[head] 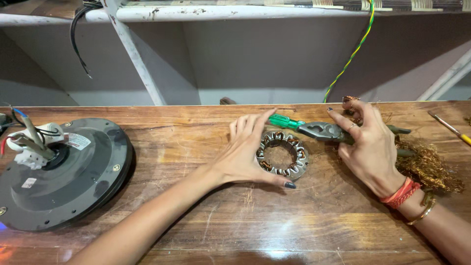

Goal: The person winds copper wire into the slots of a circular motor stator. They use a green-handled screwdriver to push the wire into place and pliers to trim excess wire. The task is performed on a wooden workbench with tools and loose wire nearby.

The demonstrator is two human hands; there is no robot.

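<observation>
I am working at a scratched wooden counter (235, 225), my two bare forearms reaching in from the near edge. My left hand (243, 154) is cupping a small ring-shaped motor stator (282, 155) wound with copper coils; its fingers (251, 128) are spread apart and curved along the ring's left side, thumb lying under its near rim, steadying rather than gripping it. The stator is lying flat near the middle of the counter, between my two hands. Just right of it, my right hand (369, 147), wearing a red thread wristband and bangles, is resting on a pair of pliers (326, 131); its fingers are loosely apart over the dark handles, not clamped around them, and the jaws are pointing left toward the stator. A green-handled screwdriver (286, 121) is lying just beyond the ring, touching the nose of the pliers. Under and behind my right wrist, a tangle of stripped copper wire (431, 167) is piling up. Well to the left, a dark round fan motor housing (66, 172) is sitting with its shaft and white wiring block upward. At the far right edge a thin yellow-tipped tool (450, 128) is lying. Beyond the counter, a yellow-green wire (353, 54) is hanging from a white shelf frame (137, 59).
</observation>
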